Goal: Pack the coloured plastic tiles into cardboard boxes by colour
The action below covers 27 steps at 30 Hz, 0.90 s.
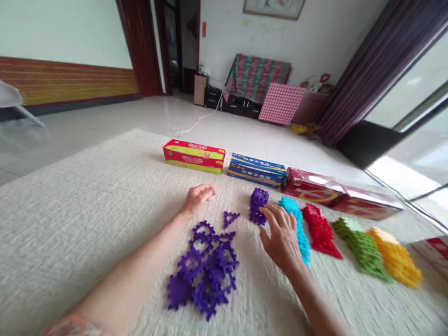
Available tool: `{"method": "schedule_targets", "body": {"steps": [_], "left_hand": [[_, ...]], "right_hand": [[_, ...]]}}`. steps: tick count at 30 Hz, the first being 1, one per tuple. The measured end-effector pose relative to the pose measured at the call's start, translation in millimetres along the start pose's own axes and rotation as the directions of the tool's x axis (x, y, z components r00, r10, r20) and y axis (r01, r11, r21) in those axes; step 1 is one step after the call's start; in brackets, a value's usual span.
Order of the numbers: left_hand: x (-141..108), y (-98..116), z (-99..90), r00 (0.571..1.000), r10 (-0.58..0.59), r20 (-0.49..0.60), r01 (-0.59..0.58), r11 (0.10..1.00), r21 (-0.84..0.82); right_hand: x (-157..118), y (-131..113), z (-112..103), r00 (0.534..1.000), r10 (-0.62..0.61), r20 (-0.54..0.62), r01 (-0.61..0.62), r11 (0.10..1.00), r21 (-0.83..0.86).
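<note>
My left hand point(199, 199) hovers over the carpet with its fingers stretched to the right, holding nothing visible. Below it lies a loose pile of purple interlocking plastic tiles point(206, 268), some square and some with cut-out middles. A single purple triangle tile point(230, 219) rests between the pile and a neat purple stack point(258, 205). At the right edge of that stack are the fingertips of my right hand point(282, 233); thumb and fingers are apart. Whether they touch the stack I cannot tell. Behind my right hand, a row of light-blue tiles point(298, 223) is partly covered.
Rows of red tiles point(319, 231), green tiles point(364, 249) and yellow tiles point(396, 256) continue rightward. Beyond them stand a red-and-yellow box point(194, 156), a blue box point(257, 170) and dark red boxes point(313, 187). A white cable point(199, 119) crosses the floor behind.
</note>
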<state>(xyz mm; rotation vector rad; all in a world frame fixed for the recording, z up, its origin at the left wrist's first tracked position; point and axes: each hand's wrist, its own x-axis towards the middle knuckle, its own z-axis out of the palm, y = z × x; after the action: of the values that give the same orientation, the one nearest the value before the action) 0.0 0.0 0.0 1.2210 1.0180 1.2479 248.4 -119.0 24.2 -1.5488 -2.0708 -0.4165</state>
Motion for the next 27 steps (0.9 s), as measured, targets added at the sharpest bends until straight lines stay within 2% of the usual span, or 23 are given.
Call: {"method": "schedule_targets", "body": {"steps": [5, 8, 11, 14, 19, 24, 27], "left_hand": [[0.4, 1.5, 2.1, 1.000, -0.017, -0.022, 0.017, 1.000, 0.001], [0.2, 1.6, 2.3, 1.000, -0.012, -0.029, 0.012, 1.000, -0.010], [0.3, 0.8, 2.3, 0.999, -0.006, -0.034, 0.006, 1.000, -0.020], [0.2, 0.6, 2.6, 0.999, -0.003, -0.039, 0.002, 1.000, -0.026], [-0.5, 2.0, 2.9, 0.999, -0.011, -0.036, 0.010, 0.999, -0.032], [0.9, 0.2, 2.4, 0.999, -0.017, -0.040, 0.016, 0.999, -0.030], [1.8, -0.7, 2.4, 0.999, -0.018, -0.042, 0.017, 0.999, -0.028]], "right_hand": [[-1.7, -20.4, 0.3, 0.991, -0.104, 0.080, 0.078, 0.959, 0.274], [-6.0, -34.2, 3.4, 0.974, -0.163, 0.158, 0.079, 0.896, 0.436], [-5.3, -47.2, 6.1, 0.963, -0.185, 0.194, 0.057, 0.849, 0.525], [6.0, -62.0, 5.2, 0.943, -0.250, 0.218, 0.082, 0.812, 0.578], [35.8, -90.8, 0.3, 0.870, -0.393, 0.298, 0.144, 0.780, 0.610], [48.6, -108.6, 7.0, 0.809, -0.441, 0.389, 0.154, 0.798, 0.583], [49.3, -113.7, 12.2, 0.800, -0.442, 0.406, 0.168, 0.815, 0.555]]}}
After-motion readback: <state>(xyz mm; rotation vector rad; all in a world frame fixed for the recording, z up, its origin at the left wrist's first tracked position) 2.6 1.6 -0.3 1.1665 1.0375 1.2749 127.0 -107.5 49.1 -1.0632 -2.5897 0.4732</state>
